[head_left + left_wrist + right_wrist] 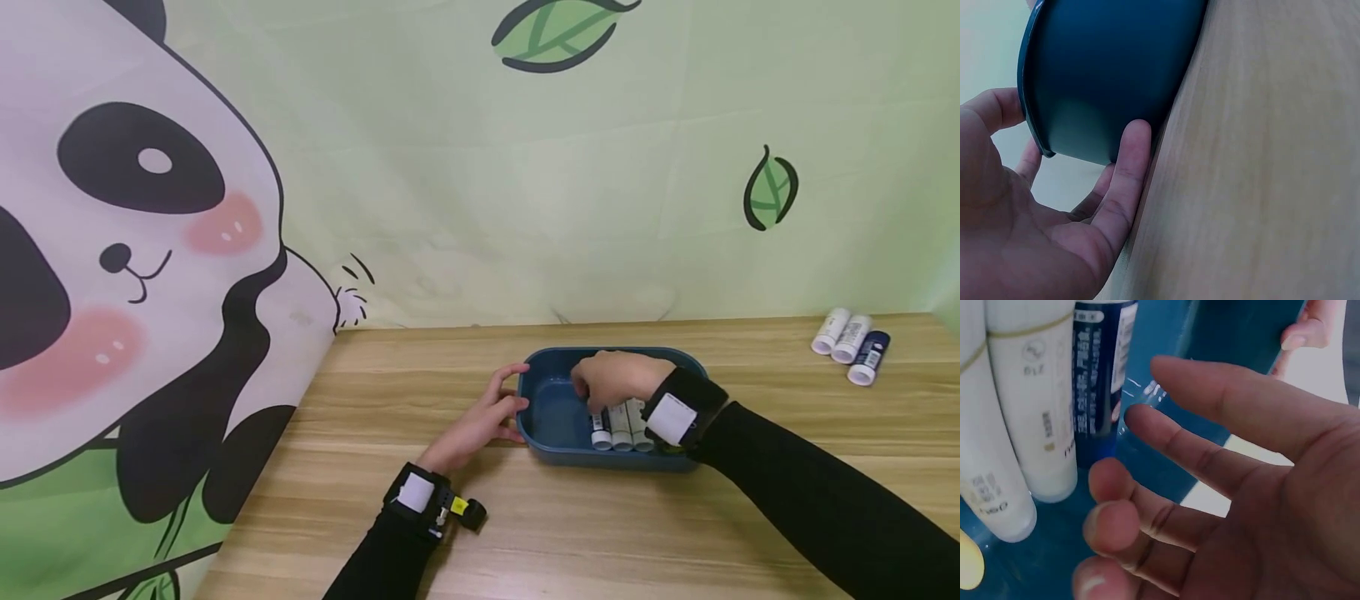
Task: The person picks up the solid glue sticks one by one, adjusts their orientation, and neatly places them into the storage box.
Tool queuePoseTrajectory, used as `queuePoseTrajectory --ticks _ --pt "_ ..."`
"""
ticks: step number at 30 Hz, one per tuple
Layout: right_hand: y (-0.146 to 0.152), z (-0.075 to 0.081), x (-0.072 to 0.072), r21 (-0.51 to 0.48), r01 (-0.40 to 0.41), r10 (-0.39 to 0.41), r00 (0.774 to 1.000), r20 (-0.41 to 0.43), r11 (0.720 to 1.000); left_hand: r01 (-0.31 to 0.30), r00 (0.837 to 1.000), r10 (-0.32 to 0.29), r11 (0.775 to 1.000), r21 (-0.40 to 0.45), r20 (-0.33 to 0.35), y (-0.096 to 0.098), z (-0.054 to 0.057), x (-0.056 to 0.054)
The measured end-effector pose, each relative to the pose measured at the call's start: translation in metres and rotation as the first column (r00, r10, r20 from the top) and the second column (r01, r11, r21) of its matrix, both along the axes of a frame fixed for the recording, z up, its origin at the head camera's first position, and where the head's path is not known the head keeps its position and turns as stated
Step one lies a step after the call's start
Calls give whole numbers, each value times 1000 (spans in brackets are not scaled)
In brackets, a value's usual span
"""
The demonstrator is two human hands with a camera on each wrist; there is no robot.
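A dark blue plastic bin point(551, 421) sits on the wooden table. Fingers of my left hand point(480, 421) spread against its left end; in the left wrist view the little finger lies along the outer wall and another digit meets the rim. My right hand point(618, 375) reaches over the back of the bin, fingers loosely bent with nothing between them. Beside its fingertips in the right wrist view is a navy glue stick point(1100, 375). White glue sticks point(1038, 419) lie alongside in a row, in the bin's right half. A yellow rounded end point(969, 562) shows beyond them.
Two white glue sticks point(842, 335) and a navy one point(870, 358) lie together at the table's back right. Behind the table hangs a green cloth point(450, 208) with a panda print. Both wrists wear black straps with devices.
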State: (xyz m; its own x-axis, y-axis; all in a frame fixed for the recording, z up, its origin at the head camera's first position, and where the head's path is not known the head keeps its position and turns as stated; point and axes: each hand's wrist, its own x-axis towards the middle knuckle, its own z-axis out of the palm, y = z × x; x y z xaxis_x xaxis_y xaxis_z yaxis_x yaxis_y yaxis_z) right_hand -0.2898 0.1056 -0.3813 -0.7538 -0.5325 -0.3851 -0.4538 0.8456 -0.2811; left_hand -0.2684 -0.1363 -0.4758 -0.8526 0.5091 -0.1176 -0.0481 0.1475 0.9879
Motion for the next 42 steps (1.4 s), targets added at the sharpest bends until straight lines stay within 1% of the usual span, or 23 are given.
queuePoseTrajectory --ticks 5,9,14,17,20,22,28,35,42 --pt "7 6 -1 -77 -7 5 1000 -28 997 -6 1000 6 1000 5 2 0 -1 0" --pt "17 14 0 -177 -1 -8 999 -46 984 -5 1000 5 1000 12 -1 1 -1 0" --pt "35 20 -2 -283 -25 -18 989 -149 959 -8 1000 8 1000 17 -3 2 -1 0" --pt "48 21 -5 -326 -22 -45 980 -196 945 -10 1000 10 1000 19 -2 2 0 0" --pt "60 22 -7 -352 7 -88 972 -216 936 -11 1000 11 1000 18 3 2 0 0" --pt "67 22 -8 -366 34 -120 969 -216 930 -13 1000 13 1000 19 9 2 0 0" --pt "86 21 -9 -425 78 -194 952 -237 902 -8 1000 7 1000 25 14 1 0 0" --pt "100 20 -11 -459 114 -244 941 -234 881 -17 1000 17 1000 17 14 0 0 1" --pt "117 22 -10 -505 167 -327 912 -248 847 -13 1000 12 1000 18 16 1 0 0"
